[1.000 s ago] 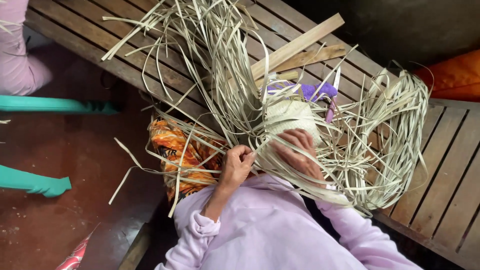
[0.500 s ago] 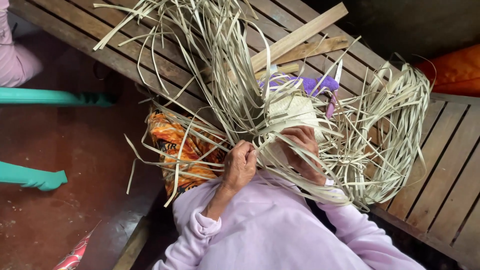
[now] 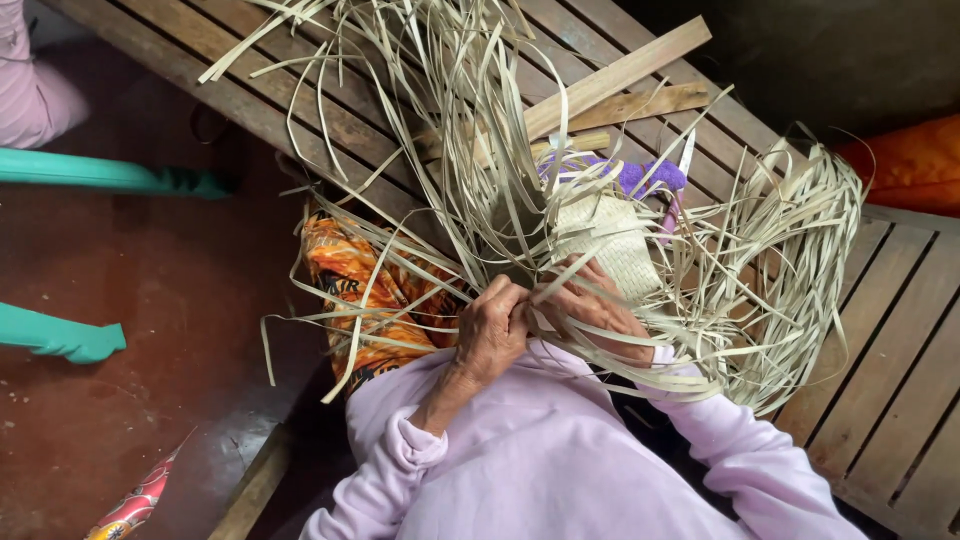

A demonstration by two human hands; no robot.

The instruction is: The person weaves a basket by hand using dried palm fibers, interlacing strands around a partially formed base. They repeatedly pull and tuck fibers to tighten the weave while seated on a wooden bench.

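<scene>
Two teal bars [image 3: 110, 175] stand at the far left over a dark red floor [image 3: 150, 300], the lower one ending in a rounded tip. A pink sleeve [image 3: 30, 90] of another person shows in the upper left corner. At the bottom edge a red patterned object [image 3: 135, 505] pokes in; what it is cannot be told.

Moving right, an orange patterned cloth [image 3: 360, 280] lies against the edge of the slatted wooden platform [image 3: 900, 330], crossed by loose pale strips.

At centre, the left hand [image 3: 492, 332] is clenched, fingers curled round a few of the palm strips [image 3: 450, 130] that fan upward and outward across the platform. Touching it on the right, the right hand [image 3: 590, 308] lies flat with fingers spread over the near edge of the woven piece [image 3: 608, 240], pressing strips against it. The woven piece is a small pale panel of tight plaiting, sitting just beyond both hands among its own loose ends. Both arms wear lilac sleeves [image 3: 540, 460].

Behind the woven piece a purple object [image 3: 640, 177] is partly hidden. Two flat wooden slats [image 3: 620, 80] lie diagonally above it. Further right, a large curved bundle of strips [image 3: 800, 260] arcs over the platform. An orange cloth [image 3: 910, 165] sits at the far right edge. No container is identifiable in view.
</scene>
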